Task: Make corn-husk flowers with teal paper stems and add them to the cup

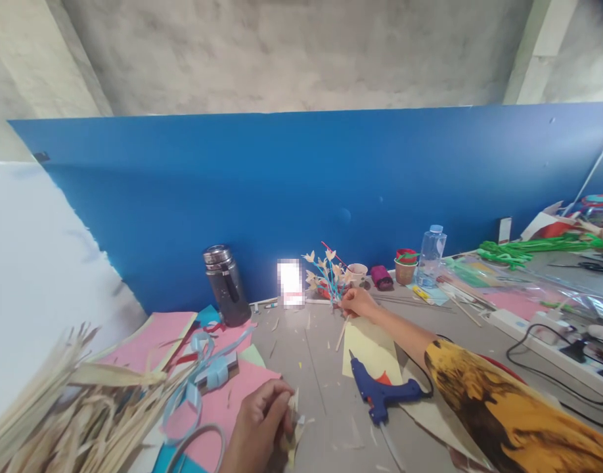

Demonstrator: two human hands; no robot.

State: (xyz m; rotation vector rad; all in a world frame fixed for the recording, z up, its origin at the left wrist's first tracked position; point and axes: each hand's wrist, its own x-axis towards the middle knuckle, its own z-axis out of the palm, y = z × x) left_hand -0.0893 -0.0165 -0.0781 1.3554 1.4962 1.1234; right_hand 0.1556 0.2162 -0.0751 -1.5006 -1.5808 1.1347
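Observation:
My left hand is closed at the bottom centre, over a strip of pale dried husk that shows beside its fingers. My right hand reaches forward to the base of a small bunch of pale flowers on blue stems. Its fingers are pinched together there; what lies between them is too small to make out. A thin pale stick lies just below that hand. Nearer to me, a blue glue gun rests partly on a yellow paper sheet.
Dried husks, pink paper and light blue ribbon crowd the left. A dark flask stands behind them. A plastic bottle, power strip with cables and green stems are to the right. Blue partition behind.

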